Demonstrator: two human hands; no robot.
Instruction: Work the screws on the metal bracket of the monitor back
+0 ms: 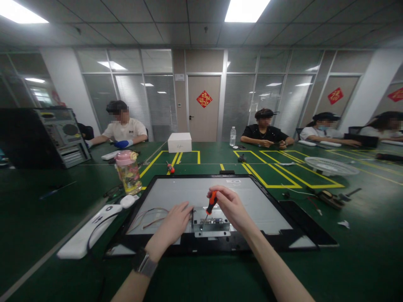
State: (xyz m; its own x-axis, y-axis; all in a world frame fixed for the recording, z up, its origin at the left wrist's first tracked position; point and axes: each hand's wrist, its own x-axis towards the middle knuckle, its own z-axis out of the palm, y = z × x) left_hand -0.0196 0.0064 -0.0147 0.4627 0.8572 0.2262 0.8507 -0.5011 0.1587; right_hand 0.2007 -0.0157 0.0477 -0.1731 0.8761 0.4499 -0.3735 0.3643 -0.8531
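Note:
My right hand (231, 205) is closed round the orange and black handle of a screwdriver (212, 203). The shaft slants down to the left, its tip at the lower left of a metal bracket (212, 233) with ports along it. Lying flat, my left hand (176, 220) has its fingers stretched out, fingertips by the bracket's left edge. Both hands are over a large black-framed display panel (252, 197) with a grey back, which lies on the green table. Thin wires (147, 216) run across the panel left of my left hand.
Left of the panel are a white power strip (91, 230) with a black cable and a pink-lidded bottle (128, 172). A black slab (310, 222) lies to the right, near a tool (330, 198). A white box (179, 142) stands behind. Several people sit across the table.

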